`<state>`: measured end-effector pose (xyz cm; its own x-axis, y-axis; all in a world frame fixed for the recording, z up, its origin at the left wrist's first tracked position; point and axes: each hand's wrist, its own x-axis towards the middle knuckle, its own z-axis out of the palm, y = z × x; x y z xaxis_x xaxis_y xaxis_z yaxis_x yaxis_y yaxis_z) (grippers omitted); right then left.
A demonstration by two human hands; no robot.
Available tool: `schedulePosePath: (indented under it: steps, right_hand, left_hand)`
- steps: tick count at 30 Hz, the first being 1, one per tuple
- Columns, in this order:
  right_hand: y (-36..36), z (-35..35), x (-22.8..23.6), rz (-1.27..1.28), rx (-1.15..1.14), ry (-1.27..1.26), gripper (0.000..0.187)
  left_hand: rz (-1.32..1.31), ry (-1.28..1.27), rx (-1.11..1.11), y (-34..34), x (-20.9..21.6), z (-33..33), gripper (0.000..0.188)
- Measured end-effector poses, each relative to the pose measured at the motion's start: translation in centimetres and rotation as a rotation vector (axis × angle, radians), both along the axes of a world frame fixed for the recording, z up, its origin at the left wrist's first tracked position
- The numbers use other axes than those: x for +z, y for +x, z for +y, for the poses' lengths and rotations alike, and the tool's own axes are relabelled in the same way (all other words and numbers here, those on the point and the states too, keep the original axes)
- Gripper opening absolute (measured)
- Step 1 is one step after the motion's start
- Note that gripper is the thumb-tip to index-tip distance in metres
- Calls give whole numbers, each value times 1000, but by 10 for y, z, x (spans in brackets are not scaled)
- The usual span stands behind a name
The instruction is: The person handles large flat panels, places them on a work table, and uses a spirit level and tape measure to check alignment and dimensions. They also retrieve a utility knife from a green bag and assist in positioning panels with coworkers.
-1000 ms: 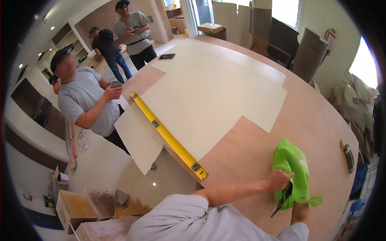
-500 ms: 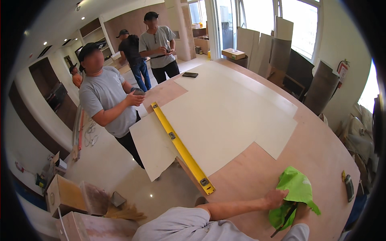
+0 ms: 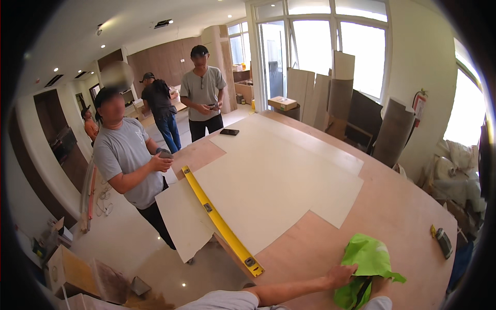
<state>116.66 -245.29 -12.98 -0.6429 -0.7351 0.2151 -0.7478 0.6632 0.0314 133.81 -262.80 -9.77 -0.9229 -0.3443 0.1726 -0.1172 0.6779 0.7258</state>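
Pinching the left edge of a green bag [image 3: 366,253] in the head view, the left grip [image 3: 341,275] is closed, its fingers gathered on the fabric. The right grip [image 3: 381,285] is just to the right of it, partly under the bag; its fingers are covered, so I cannot tell whether they are spread or closed. The bag sits between and just beyond the two grips, over the near part of a pinkish-brown counter [image 3: 408,219]. A dark strip [image 3: 363,292] shows between the grips, against the bag; what it belongs to cannot be made out. Beyond the left grip and to its left, a yellow spirit level [image 3: 221,221] lies slantwise across pale sheets [image 3: 268,181]. These spread out beyond both grips, with a dark phone [image 3: 229,132] at their far end. Beyond the right grip and to its right, a dark grey tool [image 3: 444,243] lies beside a small yellow piece [image 3: 433,230]. Well beyond the left grip, to its left, a person in a grey T-shirt [image 3: 126,157] holds a dark object [image 3: 165,154].
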Motion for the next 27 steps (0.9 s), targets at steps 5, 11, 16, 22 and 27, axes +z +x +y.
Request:
schedulePosePath:
  steps: [5, 11, 16, 22, 27]
  right_hand:
    - [11, 20, 14, -57, 4, -47, 44]
    - [40, 39, 29, -186, 33, -102, 45]
    - [56, 36, 37, -253, 68, -121, 45]
    - [64, 26, 41, -305, 116, -153, 46]
    - [75, 19, 44, -380, 179, -189, 47]
  left_hand:
    - [46, -22, -37, -2, 4, 7, 28]
    - [106, -17, -27, -5, -4, 20, 25]
    - [112, -36, -19, -8, -14, 20, 39]
    - [155, -55, 134, -16, -12, 9, 40]
    - [84, -44, 124, -12, -16, -6, 40]
